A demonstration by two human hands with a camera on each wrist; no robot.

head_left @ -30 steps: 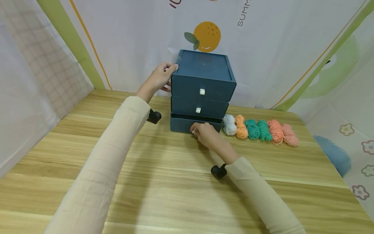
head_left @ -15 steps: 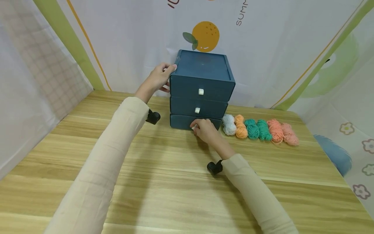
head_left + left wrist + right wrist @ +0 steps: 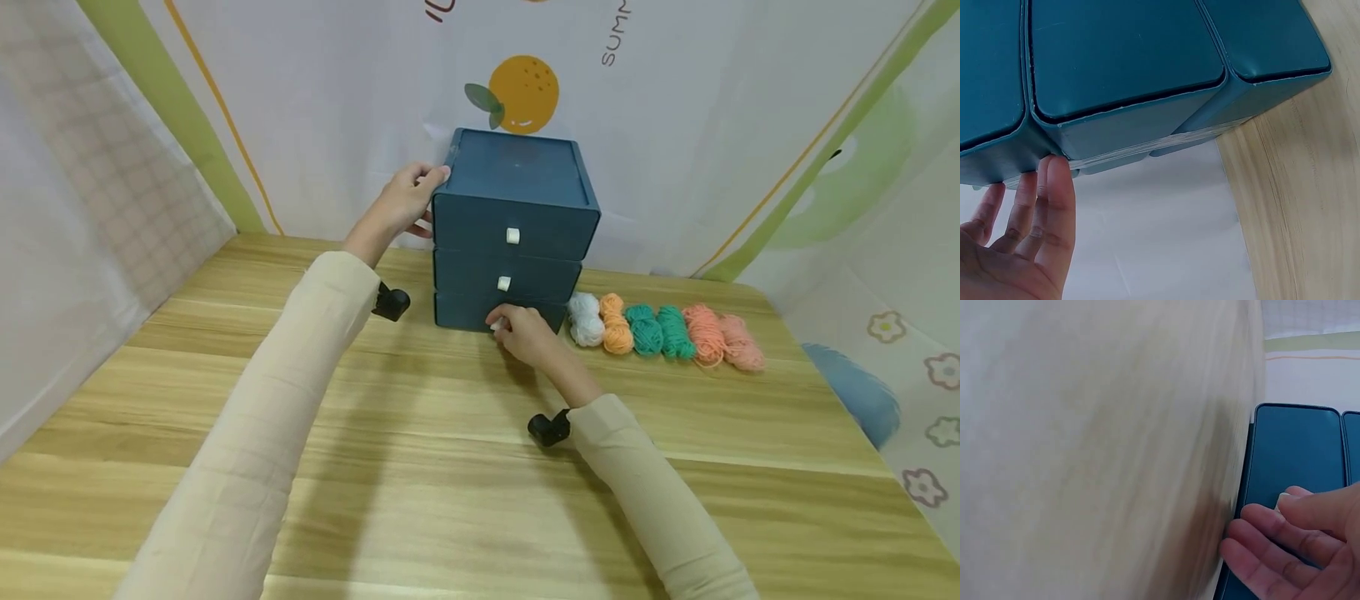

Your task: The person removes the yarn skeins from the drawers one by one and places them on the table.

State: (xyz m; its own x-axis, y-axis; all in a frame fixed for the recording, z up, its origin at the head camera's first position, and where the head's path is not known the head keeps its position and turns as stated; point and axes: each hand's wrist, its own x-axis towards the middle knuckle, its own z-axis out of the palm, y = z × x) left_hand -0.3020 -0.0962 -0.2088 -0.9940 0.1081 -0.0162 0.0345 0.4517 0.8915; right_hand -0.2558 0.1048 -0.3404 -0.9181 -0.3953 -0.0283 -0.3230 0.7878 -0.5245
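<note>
A dark blue three-drawer chest [image 3: 517,167] stands at the back of the table, all its drawers pushed in. My left hand [image 3: 403,198] steadies its left side, thumb on the top edge. In the left wrist view the fingers [image 3: 1057,206] are straight, their tips against the chest's side. My right hand [image 3: 528,335] pinches the small white knob [image 3: 497,325] of the bottom drawer [image 3: 1294,450] between thumb and forefinger. The right wrist view shows the other fingers loosely bent in front of the drawer face, with the knob mostly covered.
Several yarn skeins lie in a row right of the chest: white [image 3: 586,320], orange [image 3: 617,325], green [image 3: 676,332] and pink [image 3: 741,342] among them. A printed curtain [image 3: 360,100] hangs behind the wooden table [image 3: 450,483].
The bottom drawer, a little open one second ago, has been pushed in by my right hand and is now flush. My left hand has kept its place on the chest.
</note>
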